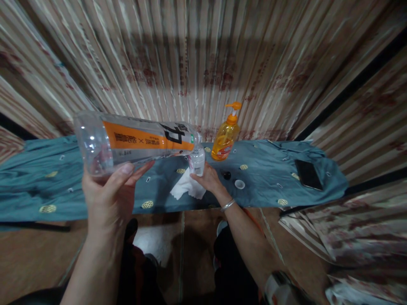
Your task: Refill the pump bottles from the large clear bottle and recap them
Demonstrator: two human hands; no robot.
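Two hands at work over a desk [38, 186] draped in teal cloth. Left hand [106, 195] raised, fingers [127, 169] and thumb curled under the base end of a large clear bottle [133, 142] with an orange label, gripping it from below. Bottle tipped almost flat, long axis running from the left fingers out toward the right hand, neck slightly lower than the base. Mouth of the bottle directly above a small clear cup [197, 163], touching or nearly touching its rim; hard to tell which. Right hand [210, 180] low on the desk, fingers wrapped round the near side of that cup, holding it upright. White tissue [186, 186] crumpled just beneath and to the left of the right fingers, lying on the cloth. Right hand nearer to the cup and the bottle's mouth; left hand well back at the far end of the bottle. Beyond the right fingers, an orange pump dispenser [226, 137] standing upright. Just to the right of the right wrist, a small dark cap [226, 174] and a white cap [239, 184], apart from each other. Farther right, well clear of both hands, a dark phone [308, 174] lying flat.
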